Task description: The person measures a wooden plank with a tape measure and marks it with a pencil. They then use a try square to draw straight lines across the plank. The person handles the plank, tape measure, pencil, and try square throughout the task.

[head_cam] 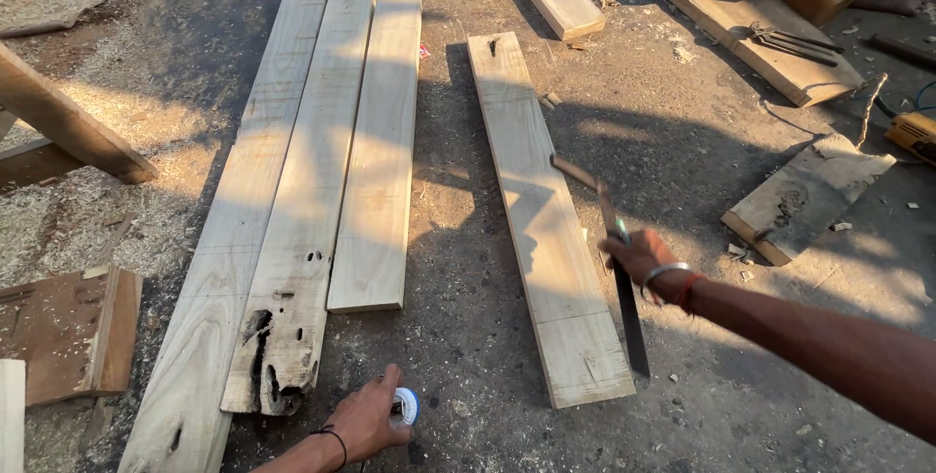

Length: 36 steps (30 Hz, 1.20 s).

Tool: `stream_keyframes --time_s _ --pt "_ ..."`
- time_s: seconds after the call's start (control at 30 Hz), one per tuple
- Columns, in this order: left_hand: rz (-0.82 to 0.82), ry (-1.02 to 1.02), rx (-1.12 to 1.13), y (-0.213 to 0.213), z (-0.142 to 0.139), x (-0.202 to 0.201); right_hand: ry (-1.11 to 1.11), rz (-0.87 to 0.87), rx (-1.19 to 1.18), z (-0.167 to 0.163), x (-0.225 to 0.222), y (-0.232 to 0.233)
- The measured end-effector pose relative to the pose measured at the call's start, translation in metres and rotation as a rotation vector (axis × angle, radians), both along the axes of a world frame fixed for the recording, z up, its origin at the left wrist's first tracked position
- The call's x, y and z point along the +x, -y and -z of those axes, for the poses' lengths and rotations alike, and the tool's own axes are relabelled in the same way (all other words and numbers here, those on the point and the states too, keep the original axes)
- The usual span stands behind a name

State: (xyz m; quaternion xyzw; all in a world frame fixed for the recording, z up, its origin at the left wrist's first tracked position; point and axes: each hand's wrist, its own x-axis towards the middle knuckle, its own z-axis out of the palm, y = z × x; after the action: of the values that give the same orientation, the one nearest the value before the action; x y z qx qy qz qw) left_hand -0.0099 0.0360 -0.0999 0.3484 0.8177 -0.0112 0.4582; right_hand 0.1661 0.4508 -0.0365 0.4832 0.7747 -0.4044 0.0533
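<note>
With the right hand [639,256] gripping a dark metal square [624,288] beside the lone plank [546,229] on the floor [682,112], and left-hand [366,421] fingers closed around a tape measure [406,405], seat the blade flat and snug against the plank's edge.

Dirt floor [468,356] w/ sawdust is carrying three side-by-side planks [322,190], one lone plank [541,229] (sun-striped), offcuts [804,195].

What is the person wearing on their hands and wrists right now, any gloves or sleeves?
No gloves or sleeves show; both forearms are bare. The left hand has a thin black band around the wrist. The right hand wears a silver metal bangle at the wrist, with a red-orange thread tied just behind it.
</note>
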Motion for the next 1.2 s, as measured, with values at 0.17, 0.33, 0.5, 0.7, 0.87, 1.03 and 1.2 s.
stream_keyframes --time_s 0.17,0.33,0.5,0.7,0.87,1.03,1.2 --pt "-0.027 0.000 0.131 -0.028 -0.018 0.000 0.091 -0.271 0.533 -0.064 -0.045 -0.071" --pt "-0.249 0.141 0.210 -0.047 -0.034 0.006 -0.188 -0.487 0.287 -0.009 -0.027 -0.004" --pt "-0.238 0.245 0.415 -0.089 -0.047 0.034 -0.097 -0.458 -0.614 0.018 0.006 0.108" --pt "-0.206 0.328 0.614 -0.106 -0.039 0.066 -0.016 -0.576 -0.678 0.033 0.007 0.109" --pt "-0.174 0.416 0.539 -0.104 0.019 0.051 0.042 -0.287 -0.818 0.082 0.022 0.083" --pt "-0.236 0.354 0.460 -0.089 0.069 0.006 0.044 -0.125 -0.713 0.087 0.018 0.005" --pt "-0.222 0.169 0.352 -0.057 0.078 -0.023 -0.040 0.001 -0.347 0.057 0.005 -0.057"
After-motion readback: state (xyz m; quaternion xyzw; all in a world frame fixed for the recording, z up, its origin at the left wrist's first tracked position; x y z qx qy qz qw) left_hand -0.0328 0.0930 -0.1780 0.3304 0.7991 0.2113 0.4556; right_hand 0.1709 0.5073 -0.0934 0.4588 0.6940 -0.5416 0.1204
